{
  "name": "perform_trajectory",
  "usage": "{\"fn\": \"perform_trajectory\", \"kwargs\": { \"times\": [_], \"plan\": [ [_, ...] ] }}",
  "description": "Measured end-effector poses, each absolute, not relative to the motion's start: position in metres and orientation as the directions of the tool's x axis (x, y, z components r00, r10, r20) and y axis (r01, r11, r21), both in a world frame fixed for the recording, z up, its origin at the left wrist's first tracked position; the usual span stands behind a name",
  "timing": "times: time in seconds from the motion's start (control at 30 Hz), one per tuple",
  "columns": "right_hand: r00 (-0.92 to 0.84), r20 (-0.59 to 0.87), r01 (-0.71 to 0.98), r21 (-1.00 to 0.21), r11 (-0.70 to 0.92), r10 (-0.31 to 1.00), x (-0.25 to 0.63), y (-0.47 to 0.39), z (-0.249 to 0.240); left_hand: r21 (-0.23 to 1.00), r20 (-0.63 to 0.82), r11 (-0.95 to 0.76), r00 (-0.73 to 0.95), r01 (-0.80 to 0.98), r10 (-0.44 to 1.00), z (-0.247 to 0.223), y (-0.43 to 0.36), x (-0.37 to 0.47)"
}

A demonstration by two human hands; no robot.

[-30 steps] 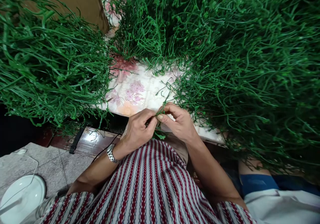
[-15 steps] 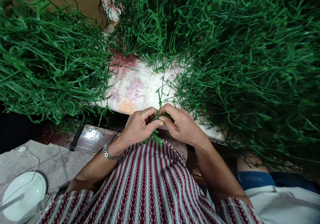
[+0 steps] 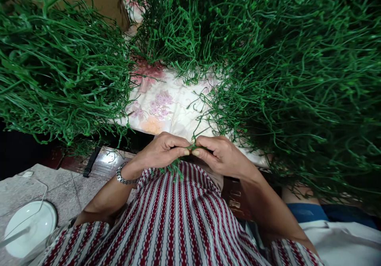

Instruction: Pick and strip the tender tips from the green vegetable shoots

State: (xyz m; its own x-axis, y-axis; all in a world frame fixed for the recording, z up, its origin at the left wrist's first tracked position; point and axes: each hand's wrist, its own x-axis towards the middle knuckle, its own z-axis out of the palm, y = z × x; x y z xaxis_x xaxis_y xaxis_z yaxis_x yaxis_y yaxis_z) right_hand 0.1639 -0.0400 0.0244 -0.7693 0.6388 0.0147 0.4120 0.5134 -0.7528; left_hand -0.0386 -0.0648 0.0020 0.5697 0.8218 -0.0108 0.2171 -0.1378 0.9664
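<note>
Both hands are pulled in close to the belly, thumbs almost tip to tip in the middle. Left hand (image 3: 162,150) is curled into a loose fist, knuckles up, thumb pressed flat against the index finger. Right hand (image 3: 219,155) mirrors it, fingers folded under and thumb pointing left. Forearms come in from both sides with the elbows flared out, left wrist bent a bit.

Single view only — head-worn camera, looking forward and steeply down over the striped shirt (image 3: 178,218). Close range: both hands sit near frame centre, with green stem piles (image 3: 297,79) filling the upper frame — floral cloth (image 3: 160,103) between them.
</note>
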Motion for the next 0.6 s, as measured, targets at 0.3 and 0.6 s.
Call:
{"fn": "perform_trajectory", "kwargs": {
  "times": [0.3, 0.6],
  "plan": [
    [-0.910, 0.065, -0.082, -0.996, -0.024, 0.410, 0.156, -0.040, 0.006, 0.971, -0.011, 0.192, 0.779, -0.142, 0.627, -0.009, -0.068, -0.040],
    [-0.907, 0.208, -0.264, -0.958, -0.111, 0.367, 0.148, -0.046, -0.002, 0.959, 0.233, 0.019, 0.823, -0.284, 0.519, -0.013, -0.067, -0.036]
  ]
}}
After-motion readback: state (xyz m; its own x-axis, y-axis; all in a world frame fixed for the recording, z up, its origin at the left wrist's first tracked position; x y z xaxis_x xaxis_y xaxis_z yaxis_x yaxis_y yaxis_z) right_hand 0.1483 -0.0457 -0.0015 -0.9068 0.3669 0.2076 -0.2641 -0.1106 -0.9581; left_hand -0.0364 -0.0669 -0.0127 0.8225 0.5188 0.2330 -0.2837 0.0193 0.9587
